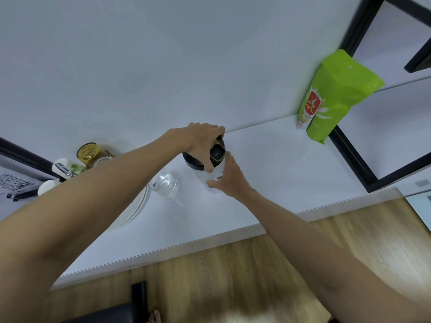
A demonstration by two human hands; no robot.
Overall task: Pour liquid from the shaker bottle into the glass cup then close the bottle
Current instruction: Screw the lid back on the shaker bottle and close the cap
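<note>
While my right hand [229, 180] wraps the white body of the shaker bottle [215, 174] from the near side, thumb low on its wall, my left hand [203, 142] comes over the top and clamps the black lid [197, 162], thumb down the front, fingers curled over the flip cap. Bottle stands on the white table [268, 173], long axis roughly upright, lid end tipped a bit away from me toward the wall. Glass cup [165, 184] sits just left of the bottle, near but apart, clear liquid inside. White plates [137, 209] lie partly under my left forearm. Green pouch [335, 96] leans at the far right, well apart. Amber jar [89, 153] at far left.
</note>
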